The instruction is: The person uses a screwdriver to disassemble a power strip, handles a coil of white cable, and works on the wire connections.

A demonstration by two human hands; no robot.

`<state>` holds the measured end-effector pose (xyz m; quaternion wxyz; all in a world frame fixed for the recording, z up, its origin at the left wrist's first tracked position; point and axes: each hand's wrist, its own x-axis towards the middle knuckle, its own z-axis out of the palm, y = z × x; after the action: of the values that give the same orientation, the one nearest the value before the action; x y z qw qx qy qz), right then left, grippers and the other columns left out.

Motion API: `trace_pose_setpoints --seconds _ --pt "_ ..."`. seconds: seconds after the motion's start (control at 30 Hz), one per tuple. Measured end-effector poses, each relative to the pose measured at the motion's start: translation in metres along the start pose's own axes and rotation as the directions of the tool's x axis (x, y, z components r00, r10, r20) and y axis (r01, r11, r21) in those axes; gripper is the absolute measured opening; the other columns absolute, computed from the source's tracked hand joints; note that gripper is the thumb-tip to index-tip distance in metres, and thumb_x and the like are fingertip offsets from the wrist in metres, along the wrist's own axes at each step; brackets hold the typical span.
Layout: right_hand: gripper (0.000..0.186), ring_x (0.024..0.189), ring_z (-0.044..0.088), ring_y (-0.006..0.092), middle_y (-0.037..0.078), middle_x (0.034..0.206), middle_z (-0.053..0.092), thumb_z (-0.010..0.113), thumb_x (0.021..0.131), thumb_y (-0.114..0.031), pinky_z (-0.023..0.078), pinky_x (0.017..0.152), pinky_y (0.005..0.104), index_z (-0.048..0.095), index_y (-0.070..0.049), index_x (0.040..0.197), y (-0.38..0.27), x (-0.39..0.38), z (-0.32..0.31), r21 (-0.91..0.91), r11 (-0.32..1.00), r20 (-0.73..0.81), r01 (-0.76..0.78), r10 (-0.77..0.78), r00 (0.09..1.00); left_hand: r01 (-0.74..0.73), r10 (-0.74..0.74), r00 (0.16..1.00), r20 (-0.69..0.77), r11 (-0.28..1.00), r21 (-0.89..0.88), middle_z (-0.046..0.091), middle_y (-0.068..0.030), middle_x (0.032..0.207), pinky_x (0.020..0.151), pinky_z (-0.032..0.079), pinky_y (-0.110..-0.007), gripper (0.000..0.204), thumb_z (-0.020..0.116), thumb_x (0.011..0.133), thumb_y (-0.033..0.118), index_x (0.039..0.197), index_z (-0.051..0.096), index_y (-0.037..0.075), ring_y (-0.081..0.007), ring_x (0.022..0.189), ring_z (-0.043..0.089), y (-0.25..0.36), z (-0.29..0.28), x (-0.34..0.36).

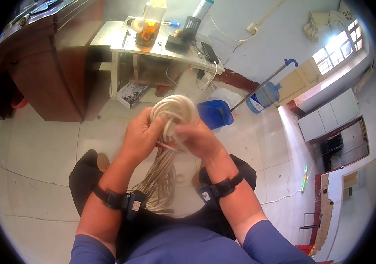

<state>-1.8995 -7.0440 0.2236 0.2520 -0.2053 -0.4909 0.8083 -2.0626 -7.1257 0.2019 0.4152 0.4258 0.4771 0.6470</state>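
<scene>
The pale cord coil is above the floor, in the closed grip of the left hand; blur hides whether the right hand holds it. Winding seems in hand; another turn likely calls for steady left-hand pressure.

Home or office (unclear which) | wooden desk | low table | dustpan

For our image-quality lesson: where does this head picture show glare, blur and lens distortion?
Head view: glare whites out part of the barred window; blur, probably from motion, smears the right hand, while the left hand on the pale coiled cord looks sharper; fisheye distortion leans the white cabinet steeply toward the right rim; corners are black.
</scene>
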Motion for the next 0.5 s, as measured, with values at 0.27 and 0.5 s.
trace_pose_setpoints --seconds 0.27,0.5 --pt "0.031 0.092 0.067 0.0177 0.009 0.103 0.07 0.068 0.086 -0.01 0.054 0.082 0.033 0.063 -0.001 0.115 0.001 0.0 0.0 -0.036 0.999 0.013 -0.012 0.012 1.0 0.046 -0.041 0.995 0.095 0.998 -0.05 0.063 0.0002 0.09 0.06 0.046 -0.021 0.028 0.055 0.102 0.026 0.115 0.06 0.002 -0.004 0.074 0.054 -0.004 -0.005 0.001" --pt "0.028 0.089 0.064 0.0127 0.005 0.099 0.069 0.07 0.085 -0.012 0.051 0.079 0.0298 0.066 -0.001 0.111 -0.01 -0.011 0.021 -0.358 0.933 -0.141 0.032 -0.087 0.986 0.101 -0.085 0.985 0.15 0.99 -0.104 0.063 -0.0016 0.1 0.073 0.048 -0.024 0.032 0.056 0.101 0.023 0.127 0.056 0.004 -0.0067 0.084 0.056 -0.011 -0.012 0.001"
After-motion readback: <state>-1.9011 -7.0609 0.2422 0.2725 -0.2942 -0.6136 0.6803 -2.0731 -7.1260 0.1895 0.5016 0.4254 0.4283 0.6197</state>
